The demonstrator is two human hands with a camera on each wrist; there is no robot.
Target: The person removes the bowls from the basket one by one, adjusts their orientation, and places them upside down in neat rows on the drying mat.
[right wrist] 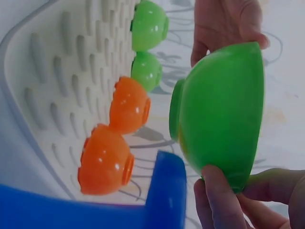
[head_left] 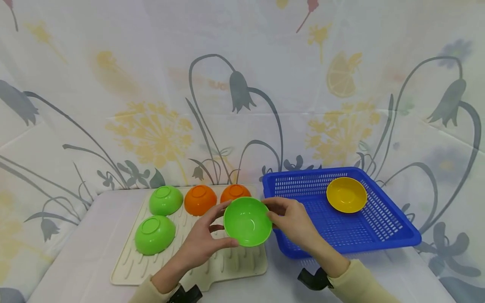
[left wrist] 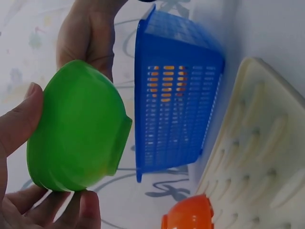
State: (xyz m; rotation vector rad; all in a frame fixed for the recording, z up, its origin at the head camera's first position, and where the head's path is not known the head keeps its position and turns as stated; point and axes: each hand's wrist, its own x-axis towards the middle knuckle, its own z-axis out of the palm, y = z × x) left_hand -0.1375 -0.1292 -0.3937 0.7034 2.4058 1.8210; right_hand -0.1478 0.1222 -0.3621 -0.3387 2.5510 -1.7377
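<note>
A bright green bowl (head_left: 248, 221) is held up between both hands, its hollow facing the head camera. My left hand (head_left: 198, 240) grips its left side, thumb at the lower rim and fingers behind. On the opposite side my right hand (head_left: 295, 219) pinches the rim between thumb and fingers. The right wrist view shows the bowl's rounded outside and foot ring. Below and behind it lies a cream ribbed drying mat (head_left: 235, 265). Upside down on the mat sit two green bowls (head_left: 155, 235) and two orange bowls (head_left: 200, 200), one orange bowl partly hidden by the held bowl.
To the right stands a blue plastic basket (head_left: 303, 250) with slotted walls. A yellow bowl (head_left: 346, 195) lies inside it, hollow upward. White cloth (head_left: 91, 244) covers the table, and a flower-printed cloth (head_left: 265, 50) hangs behind.
</note>
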